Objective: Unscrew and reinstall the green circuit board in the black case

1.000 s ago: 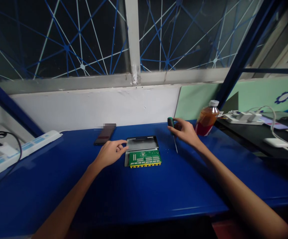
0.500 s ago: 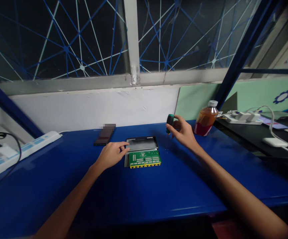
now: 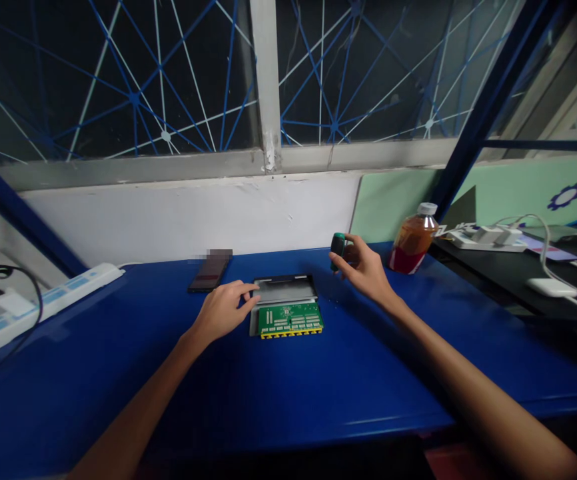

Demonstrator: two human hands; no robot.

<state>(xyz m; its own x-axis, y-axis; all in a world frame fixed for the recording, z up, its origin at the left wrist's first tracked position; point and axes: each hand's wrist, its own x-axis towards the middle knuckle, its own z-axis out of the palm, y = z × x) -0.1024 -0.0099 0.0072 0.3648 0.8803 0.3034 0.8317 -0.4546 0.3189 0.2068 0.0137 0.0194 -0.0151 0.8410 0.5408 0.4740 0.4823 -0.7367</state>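
Note:
My right hand (image 3: 366, 268) is closed round a screwdriver (image 3: 337, 252) with a black and green handle. It holds the screwdriver upright above the table, right of an opened metal case; the tip is hard to make out. Inside the near half of the case lies a green circuit board (image 3: 291, 317) with a yellow row of ports along its near edge. The dark case cover (image 3: 286, 289) lies behind the board. My left hand (image 3: 223, 308) rests at the left edge of the case, thumb and index finger apart, fingertips at the cover. Tiny screws (image 3: 333, 303) seem to lie right of the case.
A phone (image 3: 211, 270) lies behind my left hand on the blue table (image 3: 278, 387). At the left is a white power strip (image 3: 48, 305) with a black cable. A bottle of reddish drink (image 3: 412, 240) stands behind my right hand. Chargers and cables (image 3: 551, 287) lie farther right.
My right hand has shifted slightly left and down with the screwdriver. My left hand and the case have barely moved.

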